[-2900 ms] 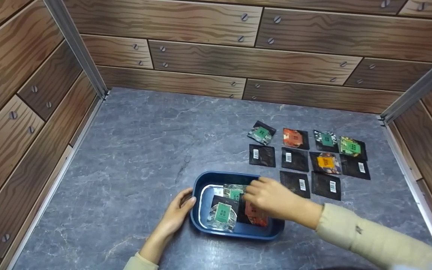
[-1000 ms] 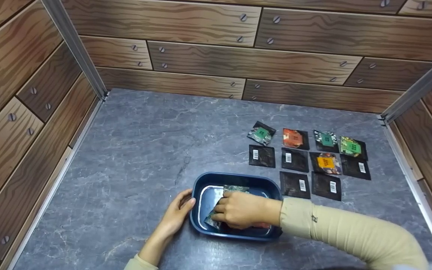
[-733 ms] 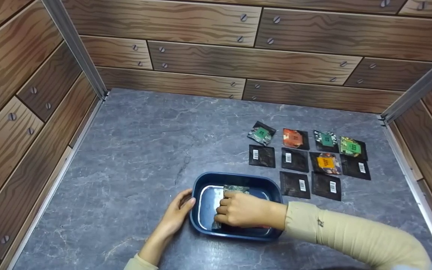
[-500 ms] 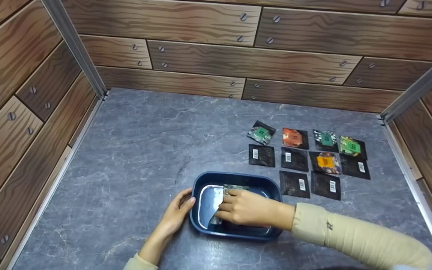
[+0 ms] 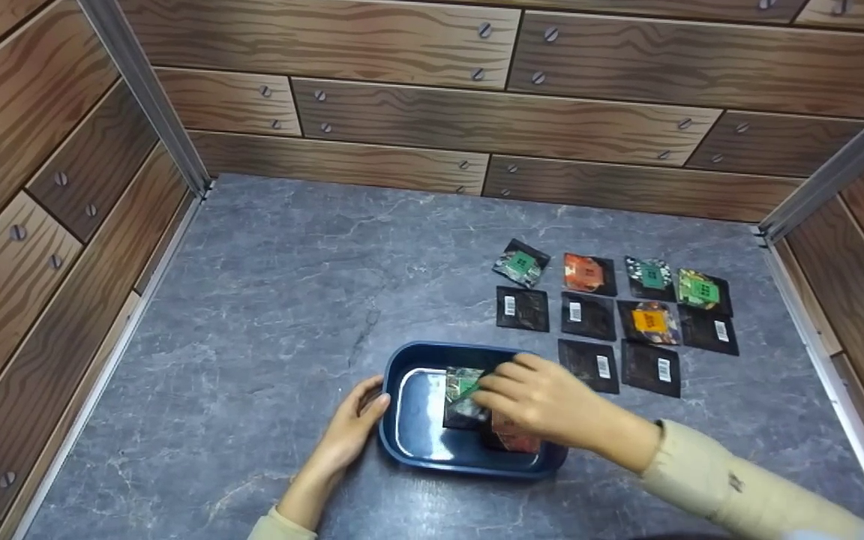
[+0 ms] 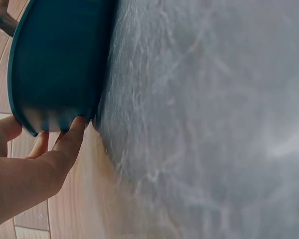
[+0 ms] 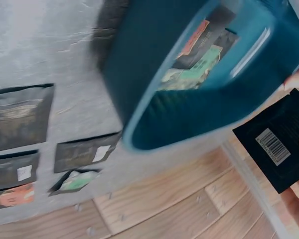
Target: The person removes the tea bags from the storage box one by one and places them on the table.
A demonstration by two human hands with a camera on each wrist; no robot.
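Note:
My right hand [image 5: 541,397] pinches a black sachet [image 7: 276,142] by its edge, its barcode side showing in the right wrist view. In the head view this sachet is tilted and blurred over the bin's middle. Inside the blue bin [image 5: 469,470] lie a sachet with a green label [image 5: 458,382] and one with a red label [image 5: 516,437], partly covered by the right hand. My left hand [image 5: 349,427] rests against the bin's left end, fingertips [image 6: 78,122] on the outer wall and thumb at the rim.
Right of and behind the bin, several sachets lie in rough rows, among them a red-label one [image 5: 586,274], an orange-label one [image 5: 649,322] and a barcode-side-up one [image 5: 588,365]. Wood-patterned panels [image 5: 394,112] wall in the grey marbled surface [image 5: 274,300].
The right hand has risen from the bin's floor and moved right, lifting the sachet that lay at the left there. The left hand and the bin have stayed in place.

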